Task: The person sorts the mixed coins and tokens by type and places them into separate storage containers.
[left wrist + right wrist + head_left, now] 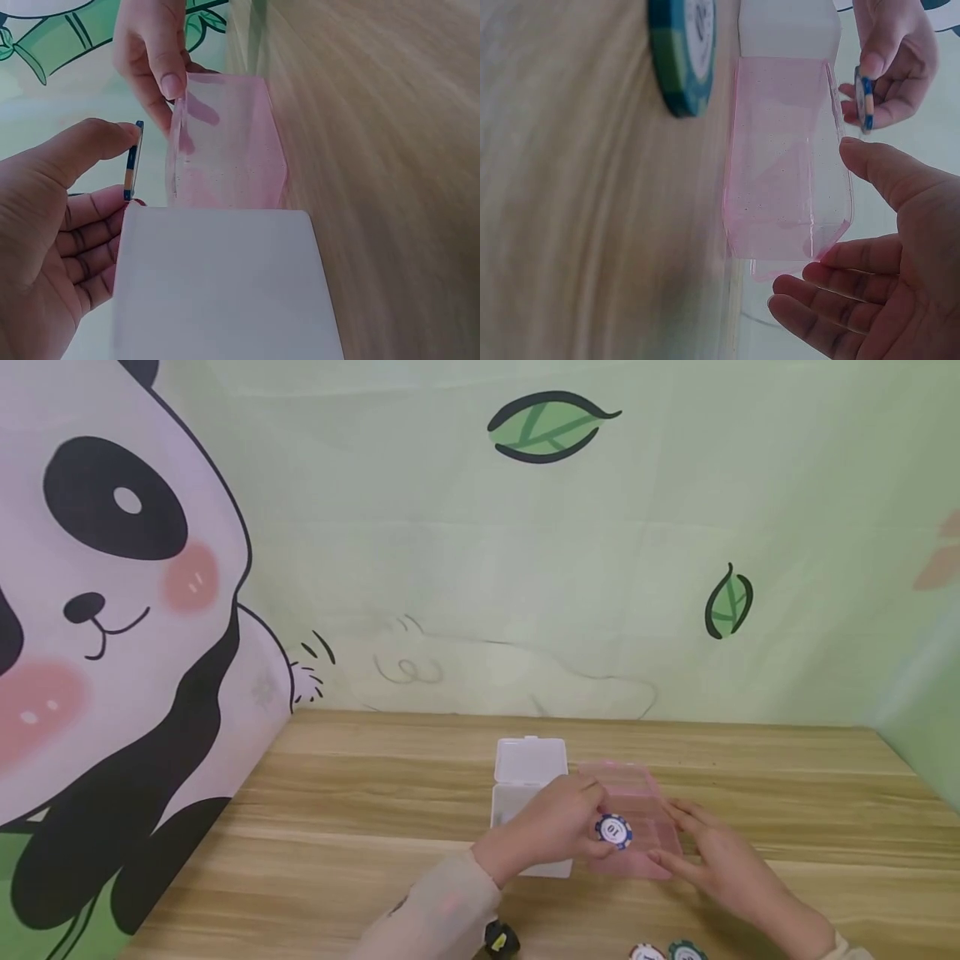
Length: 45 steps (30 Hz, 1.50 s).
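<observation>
My left hand (566, 818) pinches a blue-and-white poker chip (614, 832) marked 10 between thumb and fingers. It holds the chip over the left part of a clear pink box (637, 862), whose lid is folded back. In the left wrist view the chip (133, 160) stands on edge above the rim. My right hand (723, 860) rests against the pink box's right end, thumb at the near rim and fingers extended toward the far corner. Left of it, partly hidden by my left hand, a white box (550, 869) has its lid (531, 761) raised at the back.
Near the front edge of the view lie a red-and-white chip (647, 952) and a green chip (686, 951) on the wooden table (337, 843). A black object (501, 938) with a yellow mark shows beside my left sleeve. Behind the table hangs a panda-printed backdrop (420, 527).
</observation>
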{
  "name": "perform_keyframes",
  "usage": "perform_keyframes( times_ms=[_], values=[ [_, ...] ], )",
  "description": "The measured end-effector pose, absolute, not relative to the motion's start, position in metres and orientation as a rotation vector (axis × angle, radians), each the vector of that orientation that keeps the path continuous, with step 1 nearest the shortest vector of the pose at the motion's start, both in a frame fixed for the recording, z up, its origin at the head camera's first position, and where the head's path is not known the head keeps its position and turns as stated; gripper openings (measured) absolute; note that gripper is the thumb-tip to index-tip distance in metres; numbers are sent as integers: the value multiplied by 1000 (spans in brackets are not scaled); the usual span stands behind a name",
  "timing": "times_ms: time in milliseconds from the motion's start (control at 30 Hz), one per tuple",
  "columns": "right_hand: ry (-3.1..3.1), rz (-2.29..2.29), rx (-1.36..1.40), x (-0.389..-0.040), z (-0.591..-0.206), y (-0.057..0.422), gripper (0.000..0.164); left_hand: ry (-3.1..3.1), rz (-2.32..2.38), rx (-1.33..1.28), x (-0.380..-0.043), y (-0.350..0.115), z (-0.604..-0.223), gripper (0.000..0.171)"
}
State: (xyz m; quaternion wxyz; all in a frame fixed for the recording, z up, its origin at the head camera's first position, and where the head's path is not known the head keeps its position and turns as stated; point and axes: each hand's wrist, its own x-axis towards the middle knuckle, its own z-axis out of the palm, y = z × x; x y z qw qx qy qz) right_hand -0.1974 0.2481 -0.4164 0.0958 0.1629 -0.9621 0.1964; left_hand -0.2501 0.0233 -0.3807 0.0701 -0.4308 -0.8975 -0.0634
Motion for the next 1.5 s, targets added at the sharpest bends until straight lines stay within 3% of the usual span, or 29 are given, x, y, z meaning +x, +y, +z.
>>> perform_keyframes(
  times_ms=[567, 1500],
  values=[
    [-2838, 570, 520, -199, -417, 247, 70, -2741, -26, -1272, -267, 40, -392, 32],
    [-2799, 557, 555, -199, -416, 250, 68, -2695, -44, -1268, -255, 28, -385, 36]
  ],
)
